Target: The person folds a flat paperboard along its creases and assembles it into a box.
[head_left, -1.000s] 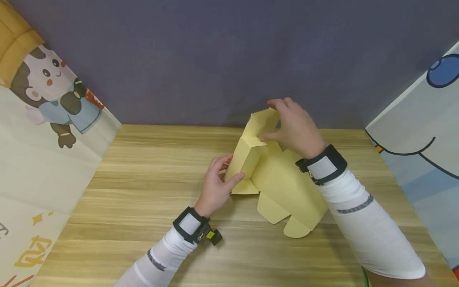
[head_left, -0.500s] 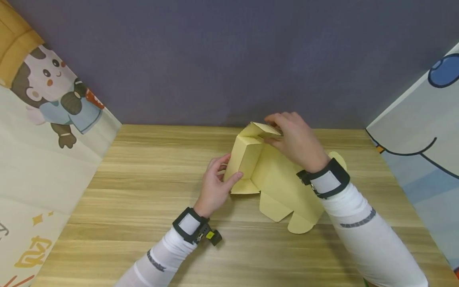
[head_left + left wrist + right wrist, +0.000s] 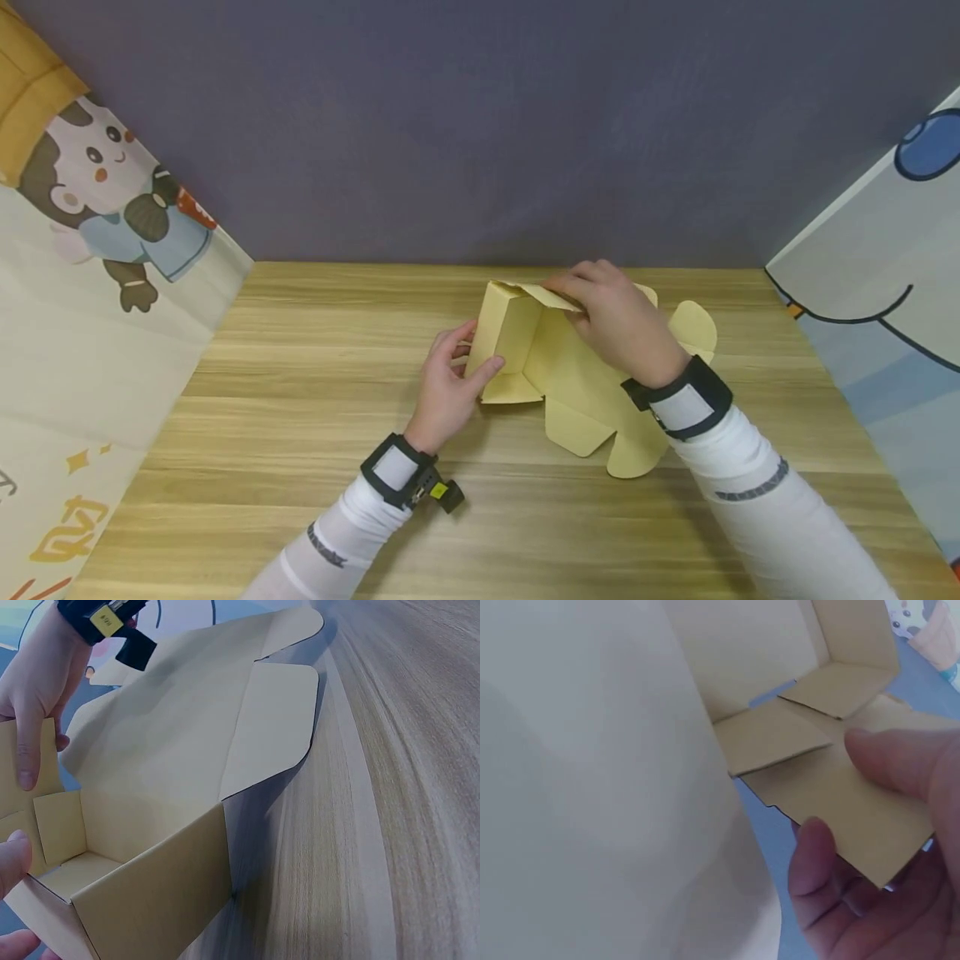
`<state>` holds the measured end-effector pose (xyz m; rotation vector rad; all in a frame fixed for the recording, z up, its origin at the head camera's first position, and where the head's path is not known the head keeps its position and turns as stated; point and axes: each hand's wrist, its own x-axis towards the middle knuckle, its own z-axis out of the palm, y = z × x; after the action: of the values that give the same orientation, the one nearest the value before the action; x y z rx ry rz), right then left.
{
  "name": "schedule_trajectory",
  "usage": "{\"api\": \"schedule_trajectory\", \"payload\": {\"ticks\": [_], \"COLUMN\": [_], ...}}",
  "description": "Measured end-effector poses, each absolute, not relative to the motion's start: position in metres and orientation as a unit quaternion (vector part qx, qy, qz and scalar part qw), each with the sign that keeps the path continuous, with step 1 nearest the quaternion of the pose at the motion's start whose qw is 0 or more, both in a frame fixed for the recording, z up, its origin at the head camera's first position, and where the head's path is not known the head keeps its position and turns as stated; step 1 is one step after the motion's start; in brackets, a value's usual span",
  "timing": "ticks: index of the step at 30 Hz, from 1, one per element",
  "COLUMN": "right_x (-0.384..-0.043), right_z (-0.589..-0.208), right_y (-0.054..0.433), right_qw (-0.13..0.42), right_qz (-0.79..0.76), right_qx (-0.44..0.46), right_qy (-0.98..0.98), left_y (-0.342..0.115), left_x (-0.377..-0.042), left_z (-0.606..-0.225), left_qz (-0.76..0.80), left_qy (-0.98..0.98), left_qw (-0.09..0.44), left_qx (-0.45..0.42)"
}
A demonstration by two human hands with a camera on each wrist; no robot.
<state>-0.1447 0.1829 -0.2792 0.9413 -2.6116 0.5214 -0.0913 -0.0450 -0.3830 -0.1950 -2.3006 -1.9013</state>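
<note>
A partly folded yellow-brown cardboard box (image 3: 517,342) lies on the table, its wide lid panel (image 3: 172,705) spread out to the right. My left hand (image 3: 444,392) grips the box's left wall, thumb on the top edge and fingers outside. With my right hand (image 3: 628,323) I pinch the far side flap (image 3: 870,817) between thumb and fingers; it leans inward over the box. Two small tabs (image 3: 772,735) show beside that flap in the right wrist view. The near wall (image 3: 161,892) stands up in the left wrist view.
Rounded side flaps (image 3: 577,427) of the lid panel stick out toward the front, and another rounded flap (image 3: 692,325) points to the back right. A dark wall (image 3: 480,133) rises behind the wood-grain table (image 3: 300,400). Printed cartoon panels (image 3: 135,192) stand at both sides.
My right hand has lowered the far flap from upright to leaning over the box, moving down toward me. My left hand keeps its grip on the left wall, nearly unmoved.
</note>
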Motion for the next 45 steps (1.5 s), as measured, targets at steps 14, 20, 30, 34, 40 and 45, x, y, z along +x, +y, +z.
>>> {"api": "schedule_trajectory", "payload": {"ticks": [14, 20, 30, 34, 40, 45], "right_x": [-0.129, -0.127, -0.125, -0.131, -0.139, -0.144], "right_z": [-0.302, -0.313, -0.297, -0.29, -0.294, -0.303], "right_y": [0.176, 0.172, 0.179, 0.179, 0.17, 0.16], "right_qw": [0.26, 0.311, 0.196, 0.178, 0.192, 0.246], "right_qz": [0.138, 0.102, 0.097, 0.113, 0.103, 0.069], "right_qx": [0.348, 0.365, 0.372, 0.384, 0.371, 0.346], "right_qy": [-0.89, -0.871, -0.902, -0.899, -0.902, -0.903], "left_y": [-0.042, -0.045, -0.051, -0.052, -0.052, -0.052], "left_x": [-0.076, -0.078, -0.09, -0.089, -0.088, -0.087], "left_z": [-0.351, -0.354, -0.386, -0.386, -0.385, -0.383], "left_qz": [-0.627, -0.633, -0.643, -0.646, -0.638, -0.632], "left_qy": [-0.773, -0.768, -0.759, -0.757, -0.764, -0.769], "left_qw": [0.071, 0.065, 0.068, 0.067, 0.064, 0.067], "left_qx": [-0.065, -0.068, -0.071, -0.073, -0.068, -0.069]}}
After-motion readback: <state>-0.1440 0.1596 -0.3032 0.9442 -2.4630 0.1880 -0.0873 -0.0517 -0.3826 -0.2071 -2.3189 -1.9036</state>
